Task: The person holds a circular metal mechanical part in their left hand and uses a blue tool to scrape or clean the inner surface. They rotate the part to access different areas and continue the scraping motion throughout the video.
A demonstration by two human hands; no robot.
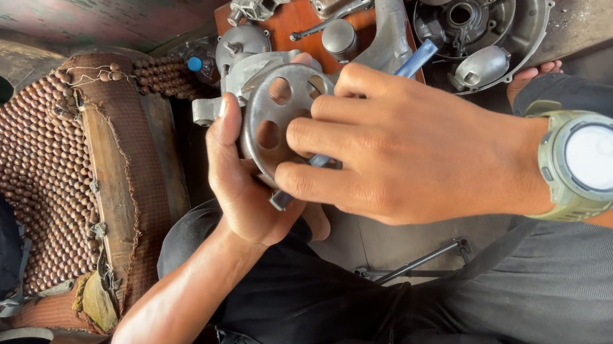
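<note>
Left hand (pixel 246 187) cradles round grey perforated metal plate (pixel 275 119) over lap | right hand (pixel 393 149) grips blue-handled tool (pixel 417 56) against it, work mid-way | beyond: dismantled silver engine casing (pixel 486 15), loose parts on orange worktop (pixel 300 13), unassembled.

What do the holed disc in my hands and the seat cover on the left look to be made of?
Holed disc, held by the left hand and right hand: likely bare metal, dull grey with a soft sheen. Seat cover: rows of brown beads, probably wood; they look glossy and round.
</note>
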